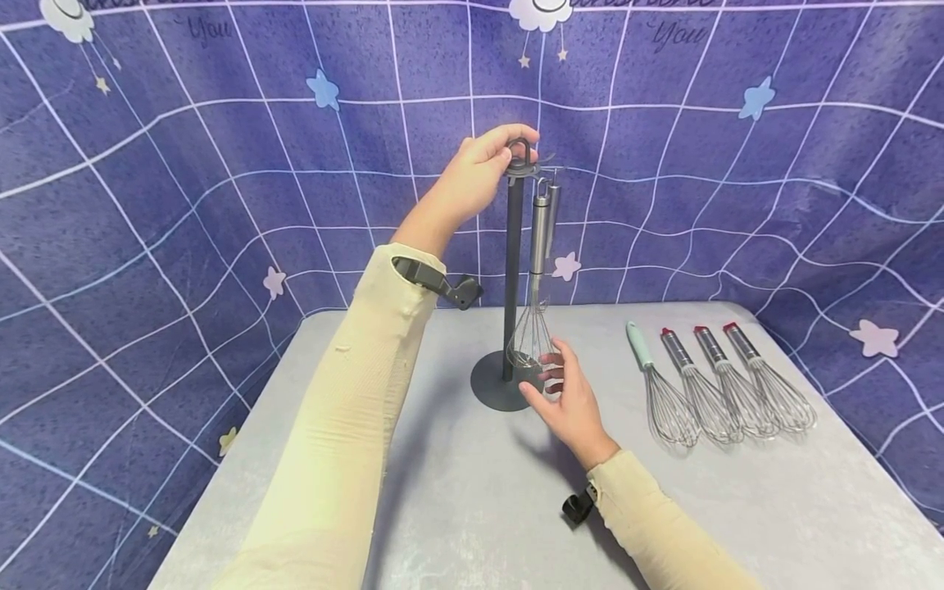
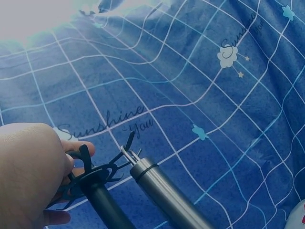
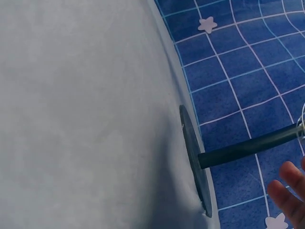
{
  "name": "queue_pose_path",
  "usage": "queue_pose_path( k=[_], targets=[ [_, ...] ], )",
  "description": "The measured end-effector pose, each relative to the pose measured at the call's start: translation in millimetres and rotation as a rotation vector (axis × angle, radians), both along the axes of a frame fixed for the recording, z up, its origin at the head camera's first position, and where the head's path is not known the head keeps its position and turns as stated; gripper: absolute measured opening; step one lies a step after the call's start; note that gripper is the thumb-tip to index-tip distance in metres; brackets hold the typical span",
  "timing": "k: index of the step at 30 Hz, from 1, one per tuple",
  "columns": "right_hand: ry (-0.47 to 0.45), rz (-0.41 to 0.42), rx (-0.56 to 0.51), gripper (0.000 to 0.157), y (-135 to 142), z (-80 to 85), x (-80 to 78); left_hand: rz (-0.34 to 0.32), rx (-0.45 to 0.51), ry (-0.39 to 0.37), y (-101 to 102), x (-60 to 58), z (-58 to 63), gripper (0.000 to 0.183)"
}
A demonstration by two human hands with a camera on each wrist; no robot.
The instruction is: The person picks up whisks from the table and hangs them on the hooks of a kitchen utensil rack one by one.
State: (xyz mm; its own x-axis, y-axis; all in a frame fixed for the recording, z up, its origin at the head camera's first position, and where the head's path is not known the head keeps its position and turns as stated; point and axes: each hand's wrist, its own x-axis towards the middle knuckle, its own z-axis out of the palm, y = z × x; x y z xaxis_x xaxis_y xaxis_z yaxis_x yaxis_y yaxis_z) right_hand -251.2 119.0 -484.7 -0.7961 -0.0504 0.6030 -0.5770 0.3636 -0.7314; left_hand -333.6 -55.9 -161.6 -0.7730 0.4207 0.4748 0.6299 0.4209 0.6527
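Note:
A dark utensil stand [image 1: 513, 279] with a round base stands on the table. My left hand [image 1: 488, 168] grips the loop at its top; in the left wrist view, that hand [image 2: 33, 174] has its fingers about the loop and hooks. A whisk [image 1: 540, 238] with a steel handle hangs from a hook on the stand's right side, wires downward. Behind it hangs a second steel handle [image 1: 553, 217], its lower end hidden. Beside the hanging wires is my right hand [image 1: 571, 406], thumb and fingers spread; whether a fingertip touches them I cannot tell.
Several whisks lie side by side on the right of the grey table [image 1: 457, 508]: one with a mint green handle [image 1: 639, 344], the others with steel handles and red ends, such as this whisk [image 1: 696, 385]. A blue patterned cloth [image 1: 413, 74] hangs behind and around the table.

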Motion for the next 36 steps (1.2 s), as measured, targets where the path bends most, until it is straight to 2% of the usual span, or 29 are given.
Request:
queue_pose_path(
  k=[8, 19, 24, 29, 36],
  targets=[
    [-0.01, -0.011, -0.011, 0.083, 2, -4.3, 1.5, 0.012, -0.009, -0.031, 0, -0.4, -0.8, 0.038],
    [-0.006, -0.029, -0.036, 0.079, 9, -6.6, 1.9, -0.005, -0.024, 0.016, 0, -0.3, 0.5, 0.038],
    [-0.003, -0.066, -0.031, 0.074, 18, 1.7, 0.3, 0.013, -0.045, 0.025, -1, 0.7, 1.5, 0.038],
    [0.041, -0.106, -0.022, 0.068, 32, 14.2, 0.9, 0.029, -0.06, 0.009, -1, 0.5, 1.3, 0.038],
    [0.13, -0.229, -0.003, 0.057, 60, 23.5, 1.8, 0.026, -0.043, -0.001, 0, 2.4, 1.3, 0.038]
  ],
)
